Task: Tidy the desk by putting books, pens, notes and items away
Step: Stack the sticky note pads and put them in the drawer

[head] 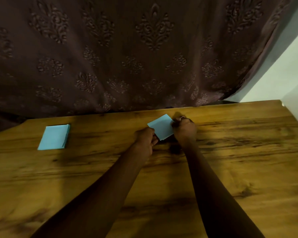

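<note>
Both hands pinch one small square light-blue paper note: left hand fingers at its lower-left edge, right hand fingers at its right edge; seemingly note-gathering; next, carry it leftwards onto the light-blue note stack, well clear of the fingers.

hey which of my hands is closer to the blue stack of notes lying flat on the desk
Left. The left hand is right of the stack of notes, apart from it, pinching a loose blue note; the right hand grips that note's other edge, farther away.

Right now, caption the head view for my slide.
Left hand and right hand pinch a blue note over the wooden desk; a note stack lies at left.
</note>
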